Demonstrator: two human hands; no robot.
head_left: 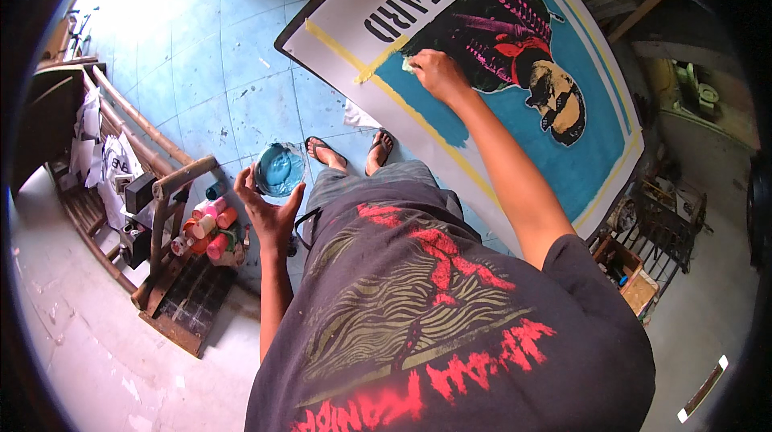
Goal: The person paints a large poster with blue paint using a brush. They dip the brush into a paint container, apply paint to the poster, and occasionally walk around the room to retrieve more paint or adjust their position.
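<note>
My left hand (268,213) is wrapped round the sides of a round tub of teal-blue paint (280,170), its open top facing up. At the right, a large painted poster (596,176) stands tilted before me, with a portrait figure (515,38) on a teal ground, black lettering and yellow masking tape (434,133) along its borders. My right hand (441,76) pinches a small pale, sponge-like piece (408,64) against the poster, beside the tape corner and the dark edge of the figure. The piece is mostly covered by my fingers.
A bamboo bench (121,102) with papers stands at the left. Several paint bottles (207,231) are clustered by its end. My feet in flip-flops (323,150) are on blue floor tiles (189,86). A dark metal rack (663,219) and a wooden box (623,267) are at the right.
</note>
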